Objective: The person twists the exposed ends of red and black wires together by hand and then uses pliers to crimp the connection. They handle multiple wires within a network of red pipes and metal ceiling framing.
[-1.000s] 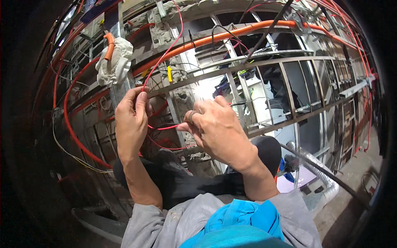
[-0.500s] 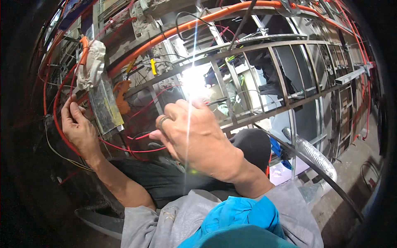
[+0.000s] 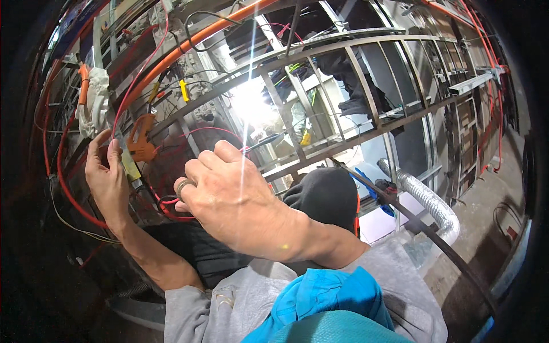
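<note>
From my distant post, I watched the person's left hand (image 3: 108, 186) raised, thumb and forefinger at a thin, glossy red wire (image 3: 123, 104) descending from above (I couldn't tell whether they pinched it). The right hand (image 3: 231, 191) was clenched around a slim, dark rod with a reddish base (image 3: 267, 140). Pinkish-red wire loops (image 3: 167, 201) lay beside its thumb. A curved orange plastic-looking piece (image 3: 141, 143) hung between the hands, near a crumpled whitish cloth (image 3: 96, 103).
</note>
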### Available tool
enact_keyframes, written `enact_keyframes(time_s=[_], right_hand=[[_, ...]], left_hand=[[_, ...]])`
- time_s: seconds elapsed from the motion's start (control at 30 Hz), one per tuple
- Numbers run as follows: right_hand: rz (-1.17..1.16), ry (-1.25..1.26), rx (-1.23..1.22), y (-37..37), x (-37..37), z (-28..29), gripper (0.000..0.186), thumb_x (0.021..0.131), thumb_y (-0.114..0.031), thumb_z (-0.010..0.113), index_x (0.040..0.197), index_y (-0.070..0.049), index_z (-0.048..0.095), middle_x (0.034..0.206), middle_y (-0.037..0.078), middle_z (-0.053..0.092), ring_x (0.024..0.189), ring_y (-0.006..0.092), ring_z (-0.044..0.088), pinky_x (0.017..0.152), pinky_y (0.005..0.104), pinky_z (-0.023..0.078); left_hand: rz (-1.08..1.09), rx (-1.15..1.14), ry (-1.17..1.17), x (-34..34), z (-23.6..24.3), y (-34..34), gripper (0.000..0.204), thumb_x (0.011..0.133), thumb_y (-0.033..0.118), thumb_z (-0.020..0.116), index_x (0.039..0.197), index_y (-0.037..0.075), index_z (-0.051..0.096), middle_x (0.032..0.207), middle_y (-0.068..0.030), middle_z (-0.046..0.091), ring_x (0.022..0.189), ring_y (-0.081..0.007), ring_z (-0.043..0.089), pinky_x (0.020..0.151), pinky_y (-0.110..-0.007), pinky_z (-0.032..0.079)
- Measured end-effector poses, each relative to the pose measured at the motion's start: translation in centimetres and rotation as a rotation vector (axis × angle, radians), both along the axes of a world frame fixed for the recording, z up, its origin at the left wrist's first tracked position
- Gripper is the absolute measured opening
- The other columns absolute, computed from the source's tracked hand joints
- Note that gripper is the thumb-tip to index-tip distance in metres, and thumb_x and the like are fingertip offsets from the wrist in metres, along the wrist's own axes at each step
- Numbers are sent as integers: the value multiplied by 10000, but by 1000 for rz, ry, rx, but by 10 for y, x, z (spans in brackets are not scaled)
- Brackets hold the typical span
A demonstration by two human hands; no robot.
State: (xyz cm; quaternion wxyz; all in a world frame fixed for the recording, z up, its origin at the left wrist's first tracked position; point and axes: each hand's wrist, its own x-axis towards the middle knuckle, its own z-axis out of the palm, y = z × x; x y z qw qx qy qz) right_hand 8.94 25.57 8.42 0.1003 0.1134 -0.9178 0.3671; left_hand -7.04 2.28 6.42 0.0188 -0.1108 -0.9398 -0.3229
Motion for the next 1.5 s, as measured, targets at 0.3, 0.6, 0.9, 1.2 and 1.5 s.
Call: enact_keyframes(time_s=[0.3,0.6,0.9,1.2,1.5], right_hand=[[-37,-7,-18,5,2,-5,221,850,-274,739,856,-54,722,809,60,634,861,222,627,836,356,441],[-66,-10,26,-6,-1,-9,197,865,-253,722,854,-57,715,821,71,642,858,233,633,840,361,438],[-146,93,60,-26,-8,-15,122,791,-192,675,797,-87,738,813,80,685,858,238,655,869,377,438],[-196,205,82,-32,-12,-3,248,849,-312,761,787,-74,724,813,57,661,854,217,663,857,355,463],[-195,185,133,-38,-25,-8,203,878,-241,723,831,-45,700,898,89,664,952,253,650,999,390,418]], left_hand=[[-70,-175,23,2,-1,25,346,1034,144,635,1347,-1,616,1132,-104,712,995,-148,654,889,-292,507],[-53,-135,33,9,5,50,382,1011,189,680,1365,55,628,1117,-88,706,1028,-194,656,926,-311,503],[-376,493,26,31,8,25,373,1048,254,639,1315,-6,637,1078,-52,681,981,-120,621,901,-295,497],[-626,497,-491,47,6,-4,759,969,627,621,1283,-64,599,1072,-51,671,994,-106,623,868,-257,487],[-654,500,-607,41,3,-5,219,1067,176,586,1155,-10,661,889,69,556,757,-34,474,667,-191,373]])
